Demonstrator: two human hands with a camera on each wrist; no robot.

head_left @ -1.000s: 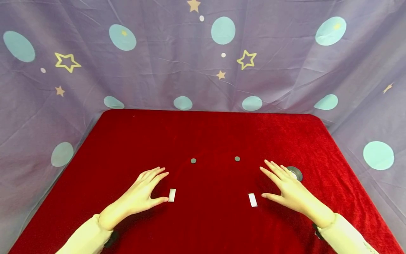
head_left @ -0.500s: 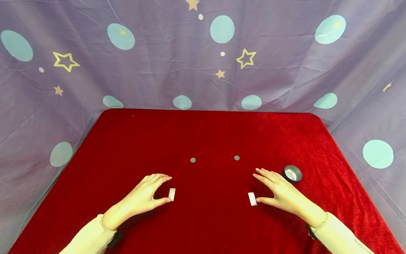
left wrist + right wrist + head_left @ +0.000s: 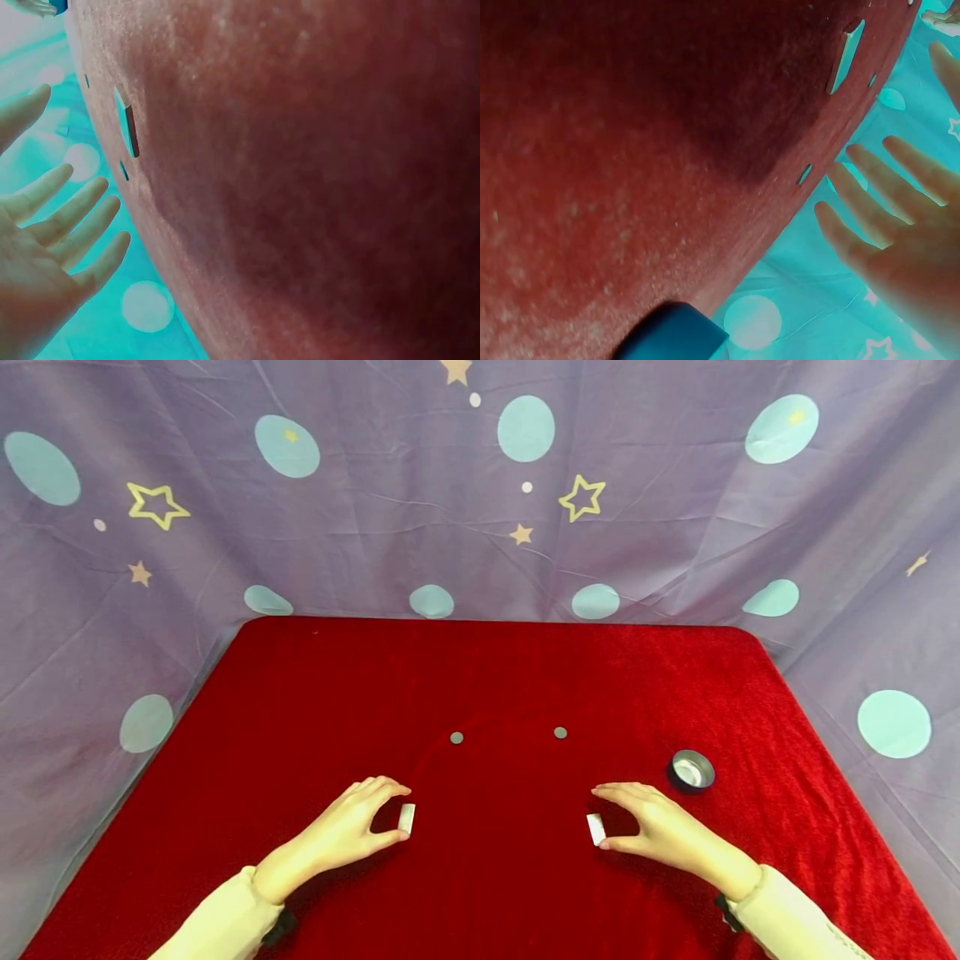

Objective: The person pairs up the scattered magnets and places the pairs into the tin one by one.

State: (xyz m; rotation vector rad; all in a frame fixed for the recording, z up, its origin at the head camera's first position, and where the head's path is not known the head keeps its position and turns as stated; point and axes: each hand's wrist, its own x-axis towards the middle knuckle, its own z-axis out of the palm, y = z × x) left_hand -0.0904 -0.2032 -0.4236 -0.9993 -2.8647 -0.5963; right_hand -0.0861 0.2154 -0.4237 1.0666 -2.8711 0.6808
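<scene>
My left hand (image 3: 348,828) hovers at the left of a small white rectangular block (image 3: 407,819). Its thumb tip is at the block's lower edge and its fingers arch beyond the far end. Mirroring it, my right hand (image 3: 663,828) is beside a second white block (image 3: 596,829), thumb near the lower corner. Neither hand grips its block; in the left wrist view the fingers are spread apart from the block (image 3: 126,124), and in the right wrist view likewise from the block (image 3: 846,58). Whether a thumb touches a block I cannot tell.
Two small grey-green discs lie farther back, a left disc (image 3: 457,737) and a right disc (image 3: 560,732). A round dark tin-like container (image 3: 692,770) stands beyond the right hand. Red cloth (image 3: 495,877) covers the table, and a patterned purple curtain (image 3: 375,510) surrounds it.
Both hands have moved inward and lower towards the white blocks, their fingers bending more. The right hand has uncovered the round container. Blocks and discs have stayed in place.
</scene>
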